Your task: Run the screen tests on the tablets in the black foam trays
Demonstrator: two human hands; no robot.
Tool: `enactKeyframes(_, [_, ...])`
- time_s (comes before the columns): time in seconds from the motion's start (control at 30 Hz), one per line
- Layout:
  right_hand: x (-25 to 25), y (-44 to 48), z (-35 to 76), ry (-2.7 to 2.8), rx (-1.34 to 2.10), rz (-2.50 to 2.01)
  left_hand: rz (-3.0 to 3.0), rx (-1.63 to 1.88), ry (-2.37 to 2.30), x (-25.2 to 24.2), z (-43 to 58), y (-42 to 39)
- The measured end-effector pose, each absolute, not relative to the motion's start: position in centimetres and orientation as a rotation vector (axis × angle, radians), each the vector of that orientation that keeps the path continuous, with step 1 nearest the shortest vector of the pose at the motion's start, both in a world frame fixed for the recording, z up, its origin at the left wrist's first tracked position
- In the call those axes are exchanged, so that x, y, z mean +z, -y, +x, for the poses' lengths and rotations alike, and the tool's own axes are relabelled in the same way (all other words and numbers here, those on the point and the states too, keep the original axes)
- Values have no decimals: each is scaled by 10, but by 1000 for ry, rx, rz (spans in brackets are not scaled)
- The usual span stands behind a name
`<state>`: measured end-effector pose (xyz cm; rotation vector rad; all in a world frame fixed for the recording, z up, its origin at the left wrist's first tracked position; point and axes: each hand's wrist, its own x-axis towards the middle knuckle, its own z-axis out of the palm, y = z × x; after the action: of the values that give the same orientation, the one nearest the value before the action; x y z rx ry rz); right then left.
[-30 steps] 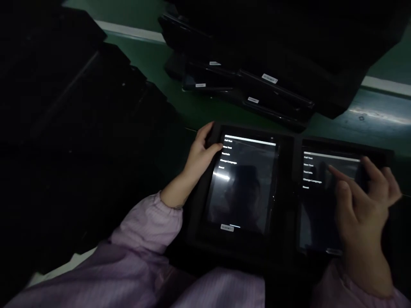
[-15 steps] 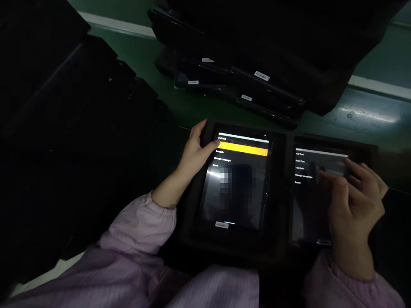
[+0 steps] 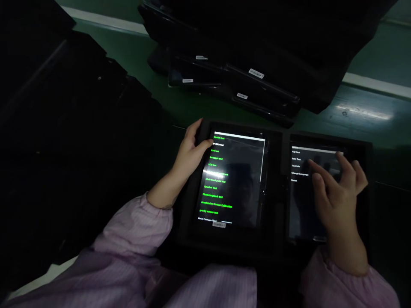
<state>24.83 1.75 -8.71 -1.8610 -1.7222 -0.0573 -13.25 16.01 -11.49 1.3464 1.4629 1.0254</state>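
While the left hand [image 3: 189, 155] clasps the upper left edge of the left tablet [image 3: 239, 184], its fingers [image 3: 192, 128] curl over the dark rim and its thumb lies on the glass beside the top lines of a list in green letters. That tablet lies flat on the green desk [image 3: 356, 124], close before the person, its screen lit and showing a bright glare near the middle. Just beside it, to the right, lies the right tablet [image 3: 300, 209], also flat, showing a short menu in white at its upper left. Over this screen the right hand [image 3: 335, 199] hovers with its fingers [image 3: 344, 166] spread loosely and holding nothing; one fingertip is near the menu lines, though whether it touches the glass cannot be told. Both wrists come out of lilac sleeves [image 3: 138, 226]. Farther back on the desk a stack of dark tablets [image 3: 253, 87] with small white labels lies tilted, well apart from the hands. Dark flat shapes [image 3: 80, 128] fill the left side, too dim to make out.
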Motion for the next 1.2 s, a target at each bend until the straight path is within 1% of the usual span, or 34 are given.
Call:
enactKeyframes(0.1, [-82,-17,246,1691,-63,-1817,1339,1046,-1459,-113,-132,-159])
enactKeyframes(0.33, [-70,-17,238,1566,-193,-1755,1379,1048,-1469,-110,-131,-158])
enactKeyframes(0.6, [-68,-17,238,1656,-158,-1706,1387,1030,-1411,-114,-135,-159])
enactKeyframes(0.8, [-68,-15,245,1759,-118,-1702,1336,1009,-1258,-113,-144,-163])
enactKeyframes(0.93, [-70,-15,249,1714,-105,-1727,1344,888,-1112,-103,-153,-165])
enactKeyframes(1.07, [-67,-15,245,1585,-150,-1708,1470,715,-1092,-96,-158,-159])
enactKeyframes(1.2, [-59,-13,238,1570,-100,-1741,1513,689,-1105,-100,-158,-155])
